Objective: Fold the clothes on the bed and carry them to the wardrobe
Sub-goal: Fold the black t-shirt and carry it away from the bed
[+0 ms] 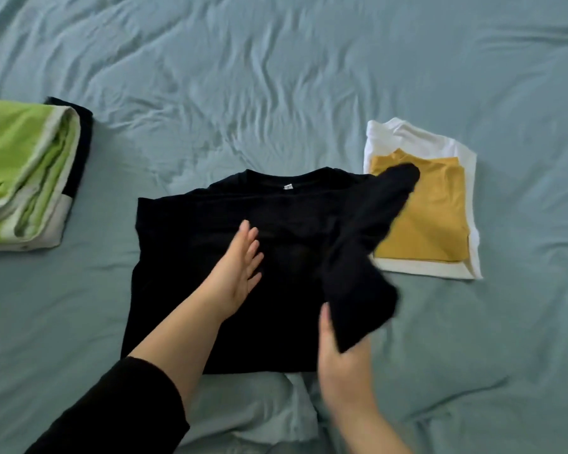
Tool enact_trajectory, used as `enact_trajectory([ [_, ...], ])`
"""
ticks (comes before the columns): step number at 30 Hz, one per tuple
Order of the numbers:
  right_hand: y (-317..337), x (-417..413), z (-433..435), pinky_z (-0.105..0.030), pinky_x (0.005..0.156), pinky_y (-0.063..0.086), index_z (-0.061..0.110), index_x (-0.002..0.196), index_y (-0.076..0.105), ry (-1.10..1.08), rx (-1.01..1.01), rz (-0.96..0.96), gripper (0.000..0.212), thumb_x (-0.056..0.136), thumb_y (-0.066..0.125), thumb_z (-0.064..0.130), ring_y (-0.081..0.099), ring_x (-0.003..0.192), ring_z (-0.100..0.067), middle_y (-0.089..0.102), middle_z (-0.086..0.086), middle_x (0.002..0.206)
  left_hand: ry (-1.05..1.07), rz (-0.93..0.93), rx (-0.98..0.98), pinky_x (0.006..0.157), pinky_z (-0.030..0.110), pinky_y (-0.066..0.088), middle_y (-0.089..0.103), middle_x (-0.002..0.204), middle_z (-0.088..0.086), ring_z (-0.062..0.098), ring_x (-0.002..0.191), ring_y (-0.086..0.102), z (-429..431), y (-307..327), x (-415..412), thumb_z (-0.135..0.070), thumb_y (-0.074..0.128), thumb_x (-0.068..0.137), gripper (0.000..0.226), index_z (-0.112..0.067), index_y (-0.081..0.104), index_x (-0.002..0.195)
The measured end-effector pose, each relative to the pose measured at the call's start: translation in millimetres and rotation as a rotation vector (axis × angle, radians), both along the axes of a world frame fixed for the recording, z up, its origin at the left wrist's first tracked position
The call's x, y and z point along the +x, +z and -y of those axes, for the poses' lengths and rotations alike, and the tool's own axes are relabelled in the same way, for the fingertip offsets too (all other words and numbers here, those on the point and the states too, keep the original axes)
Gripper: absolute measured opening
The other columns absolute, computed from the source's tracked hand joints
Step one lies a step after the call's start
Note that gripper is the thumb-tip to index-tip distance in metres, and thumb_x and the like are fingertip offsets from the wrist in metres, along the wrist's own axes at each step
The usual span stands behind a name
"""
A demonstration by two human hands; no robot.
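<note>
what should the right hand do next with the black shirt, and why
Probably swing the lifted side across onto the middle of the shirt. The right hand grips the shirt's right side, raised off the bed, and the sleeve lies over the yellow top. The left hand lies flat on the shirt, pinning it for that fold.

Black shirt (194,234) flat; sleeve (382,201) seemingly lifted.

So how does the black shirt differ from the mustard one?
The black shirt lies spread, half folded; the mustard shirt is a neat folded rectangle. The black shirt rests on the sheet, the mustard shirt on a folded white garment. The right hand has its grip on the black shirt's lifted side; nothing holds the mustard shirt. Both are plain.
</note>
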State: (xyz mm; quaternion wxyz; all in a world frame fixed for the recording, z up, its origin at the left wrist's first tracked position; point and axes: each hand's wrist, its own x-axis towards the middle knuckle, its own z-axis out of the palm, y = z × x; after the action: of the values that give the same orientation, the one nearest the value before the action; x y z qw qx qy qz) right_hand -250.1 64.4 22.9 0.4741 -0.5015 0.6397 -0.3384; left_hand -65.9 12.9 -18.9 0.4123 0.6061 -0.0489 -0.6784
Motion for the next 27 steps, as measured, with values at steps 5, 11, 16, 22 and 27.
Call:
enact_trajectory([
  [5, -62, 8, -3, -0.041, 0.111, -0.027, 0.047, 0.148, -0.011, 1.04, -0.15, -0.766, 0.077, 0.094, 0.043, 0.044, -0.017, 0.146, -0.005, -0.027, 0.021, 0.151, 0.208, -0.206, 0.018, 0.105, 0.053, 0.041, 0.062, 0.131, 0.01, 0.03, 0.121, 0.059, -17, -19, 41, -0.088, 0.033, 0.073, 0.096, -0.019, 0.051, 0.138],
  [11, -82, 11, -15, -0.051, 0.105, -0.033, 0.048, 0.135, -0.037, 1.17, -0.105, -0.964, 0.081, 0.092, 0.031, 0.056, -0.043, 0.134, -0.01, -0.041, 0.012, 0.149, 0.045, 0.179, 0.037, 0.091, 0.035, 0.053, 0.074, 0.105, -0.006, 0.018, 0.102, 0.069, -1, -25, 32, -0.076, 0.073, 0.055, 0.077, -0.028, 0.066, 0.115],
  [16, -67, 26, -27, -0.052, 0.108, -0.029, 0.052, 0.135, -0.031, 1.112, -0.029, -0.941, 0.057, 0.089, 0.002, 0.06, -0.043, 0.134, -0.01, -0.046, 0.017, 0.143, -0.149, 0.565, -0.034, 0.083, 0.025, 0.05, 0.062, 0.109, -0.012, 0.009, 0.1, 0.061, 13, -27, 14, -0.049, 0.079, 0.069, 0.063, -0.026, 0.052, 0.121],
  [22, -37, 59, -40, -0.048, 0.111, -0.028, 0.061, 0.134, -0.022, 1.081, -0.038, -0.776, 0.052, 0.089, 0.003, 0.059, -0.037, 0.137, -0.002, -0.041, 0.023, 0.147, -0.002, 0.557, -0.178, 0.09, 0.03, 0.052, 0.066, 0.105, -0.014, 0.005, 0.099, 0.062, -1, -1, 42, -0.024, 0.07, 0.085, 0.033, -0.033, 0.057, 0.114],
  [27, -16, 114, -66, -0.052, 0.112, -0.007, 0.049, 0.148, 0.006, 1.184, -0.091, -0.637, 0.066, 0.085, 0.027, 0.045, -0.011, 0.148, -0.011, -0.004, 0.009, 0.162, 0.064, 0.634, -0.229, 0.085, 0.024, 0.051, 0.069, 0.099, -0.023, -0.006, 0.093, 0.064, -46, 28, 106, -0.026, 0.07, 0.084, 0.029, -0.047, 0.058, 0.101],
])
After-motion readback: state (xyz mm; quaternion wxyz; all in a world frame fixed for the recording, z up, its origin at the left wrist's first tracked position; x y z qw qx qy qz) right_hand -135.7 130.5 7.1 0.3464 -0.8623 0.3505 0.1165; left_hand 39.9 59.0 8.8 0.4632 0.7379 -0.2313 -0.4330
